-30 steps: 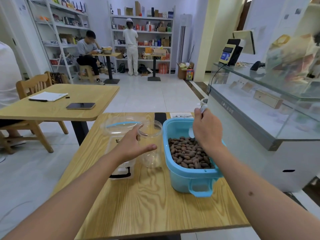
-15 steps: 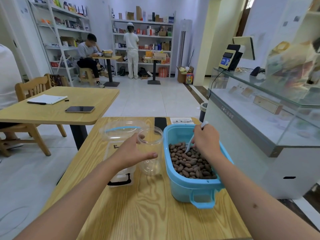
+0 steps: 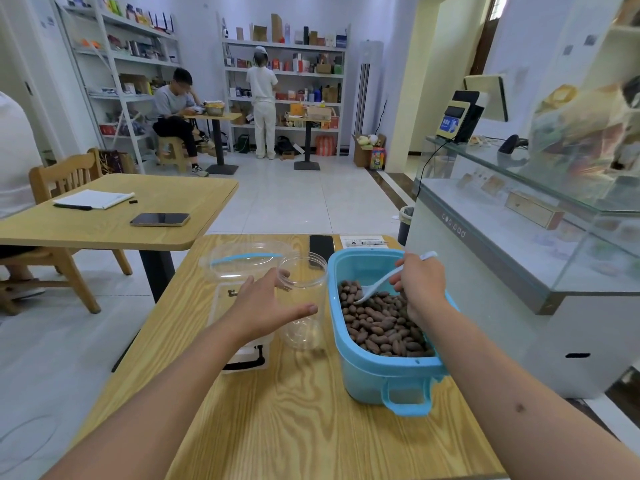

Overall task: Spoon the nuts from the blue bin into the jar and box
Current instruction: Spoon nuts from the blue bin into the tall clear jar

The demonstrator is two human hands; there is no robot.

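Note:
A blue bin (image 3: 377,372) of brown nuts (image 3: 377,323) stands on the right of the wooden table (image 3: 294,427). My right hand (image 3: 420,285) grips a white spoon (image 3: 375,285) whose bowl dips into the nuts. A clear plastic jar (image 3: 304,327) stands upright just left of the bin; my left hand (image 3: 266,306) wraps around it, thumb in front and fingers behind. The clear box (image 3: 239,327) sits left of the jar, partly hidden by my left hand.
A clear lid with a blue strip (image 3: 246,259) lies behind the box. A black phone (image 3: 321,247) and a paper slip (image 3: 363,241) lie at the table's far edge. A glass counter (image 3: 519,237) runs close on the right; another table (image 3: 110,220) and a chair stand to the left.
My right hand has lowered the spoon from above the bin into the nuts. My left hand has stayed around the jar.

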